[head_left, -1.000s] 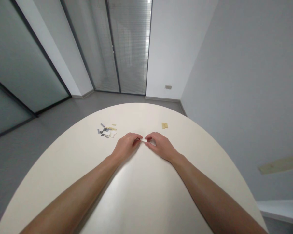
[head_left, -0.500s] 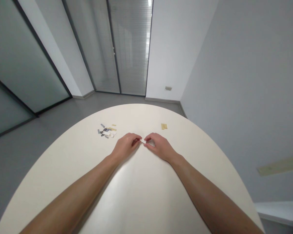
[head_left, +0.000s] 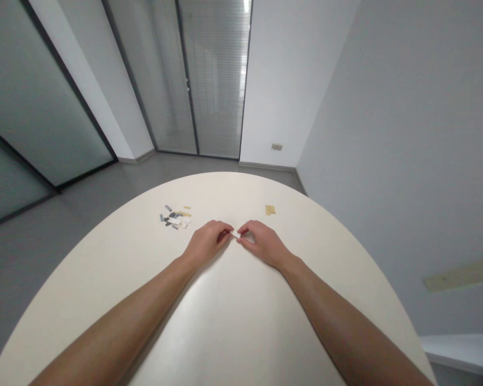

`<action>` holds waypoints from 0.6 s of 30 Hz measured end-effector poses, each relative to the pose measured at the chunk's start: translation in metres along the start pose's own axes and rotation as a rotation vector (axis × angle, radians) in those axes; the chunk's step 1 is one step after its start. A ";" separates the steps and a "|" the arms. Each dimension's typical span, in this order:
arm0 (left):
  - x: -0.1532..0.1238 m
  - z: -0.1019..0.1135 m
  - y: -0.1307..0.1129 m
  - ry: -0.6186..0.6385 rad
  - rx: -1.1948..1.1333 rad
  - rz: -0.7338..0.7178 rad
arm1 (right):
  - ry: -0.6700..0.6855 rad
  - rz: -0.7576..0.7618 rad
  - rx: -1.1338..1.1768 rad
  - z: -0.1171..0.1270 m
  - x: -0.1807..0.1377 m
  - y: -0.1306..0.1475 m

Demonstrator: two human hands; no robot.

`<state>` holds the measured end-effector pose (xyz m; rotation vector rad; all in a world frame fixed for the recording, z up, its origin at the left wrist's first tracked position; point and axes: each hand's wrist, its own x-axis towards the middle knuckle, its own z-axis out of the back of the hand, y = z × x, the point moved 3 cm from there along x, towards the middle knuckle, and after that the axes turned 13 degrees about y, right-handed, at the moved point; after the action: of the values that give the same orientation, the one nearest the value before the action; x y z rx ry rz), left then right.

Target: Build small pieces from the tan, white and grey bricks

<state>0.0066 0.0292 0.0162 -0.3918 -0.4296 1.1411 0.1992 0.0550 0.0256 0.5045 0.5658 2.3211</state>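
Note:
Between my two hands, near the middle of the round white table point(head_left: 225, 321), is a small white piece point(head_left: 235, 234), which looks like a toy building brick but is too small to tell for sure. My left hand point(head_left: 208, 239) pinches its left end between thumb and fingers. From the other side, my right hand point(head_left: 262, 241) has thumb and fingertips closed on its right end. Beyond my left hand lies a loose pile of small pieces point(head_left: 175, 219) in white, grey, black and yellow. A flat yellow piece or group of pieces point(head_left: 270, 209) rests beyond my right hand.
The table's curved far edge point(head_left: 225, 172) lies past the pieces. Behind it stand a glass partition with blinds point(head_left: 217, 96) and a white wall with a socket point(head_left: 277, 147). A grey wall point(head_left: 418, 150) rises on the right, and frosted glass panels point(head_left: 44, 96) on the left.
Both hands stay almost in place around the white piece, which looks slightly shifted between the fingertips. The piles on the table have not moved.

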 end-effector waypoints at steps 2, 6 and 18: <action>0.000 0.000 -0.001 0.002 -0.003 0.005 | -0.001 0.000 0.001 0.000 0.000 0.000; 0.001 0.001 -0.002 0.010 0.001 0.029 | 0.006 -0.014 -0.006 -0.001 0.001 -0.001; 0.000 0.003 -0.007 0.020 0.035 -0.011 | 0.034 -0.006 -0.024 0.001 0.001 0.002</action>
<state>0.0112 0.0269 0.0221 -0.3694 -0.3933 1.1322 0.1978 0.0551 0.0274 0.4522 0.5548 2.3314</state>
